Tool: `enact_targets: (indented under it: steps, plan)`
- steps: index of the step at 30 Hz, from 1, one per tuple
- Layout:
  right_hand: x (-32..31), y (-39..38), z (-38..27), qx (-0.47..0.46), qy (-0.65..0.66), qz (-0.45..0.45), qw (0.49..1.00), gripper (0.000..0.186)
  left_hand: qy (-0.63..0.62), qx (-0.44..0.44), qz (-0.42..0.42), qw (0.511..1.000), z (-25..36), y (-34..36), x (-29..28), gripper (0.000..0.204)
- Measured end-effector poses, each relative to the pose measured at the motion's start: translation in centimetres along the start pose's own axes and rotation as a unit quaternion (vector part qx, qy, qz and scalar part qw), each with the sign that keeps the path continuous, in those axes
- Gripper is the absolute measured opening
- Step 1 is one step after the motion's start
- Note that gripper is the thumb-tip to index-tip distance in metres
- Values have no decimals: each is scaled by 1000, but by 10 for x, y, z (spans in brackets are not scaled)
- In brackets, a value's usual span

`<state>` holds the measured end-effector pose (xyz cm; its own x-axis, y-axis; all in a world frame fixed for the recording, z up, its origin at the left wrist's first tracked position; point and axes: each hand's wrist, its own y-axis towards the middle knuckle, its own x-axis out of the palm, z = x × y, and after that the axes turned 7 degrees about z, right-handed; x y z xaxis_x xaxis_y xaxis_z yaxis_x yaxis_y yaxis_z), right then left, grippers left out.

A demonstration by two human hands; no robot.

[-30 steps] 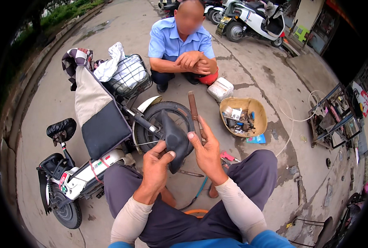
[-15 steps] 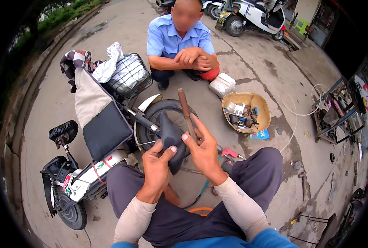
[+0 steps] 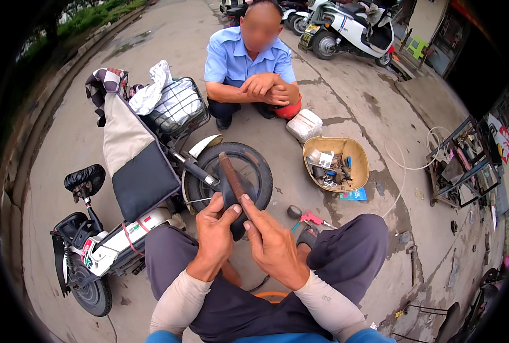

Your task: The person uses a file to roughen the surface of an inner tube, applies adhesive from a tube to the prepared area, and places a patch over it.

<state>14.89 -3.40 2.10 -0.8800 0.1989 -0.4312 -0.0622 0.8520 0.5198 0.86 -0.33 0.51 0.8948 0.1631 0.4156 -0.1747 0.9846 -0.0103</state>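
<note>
Apparently for steadiness, the left hand is pinching the black rubber piece at its one o'clock, while the right hand is gripping the brown tool over it, eleven-o'clock-wise.

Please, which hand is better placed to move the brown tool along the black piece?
Probably the right hand: it holds the brown tool, seen over the black piece. The left hand is occupied gripping that piece.
</note>
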Motion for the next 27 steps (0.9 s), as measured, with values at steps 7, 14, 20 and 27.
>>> enact_targets:
  steps: [7,14,20,27]
  plan:
    - [-10,-43,4,6,-35,-7,999,66,-5,1,7,1000,2,-3,3,18]
    - [-3,10,2,-15,-60,-23,998,61,38,30,8,999,2,2,-2,15]
    - [-8,-34,-1,-5,-48,13,999,63,14,31,-9,999,-5,2,1,27]
    - [-12,13,-1,6,32,18,999,53,19,24,10,999,5,-1,-4,21]
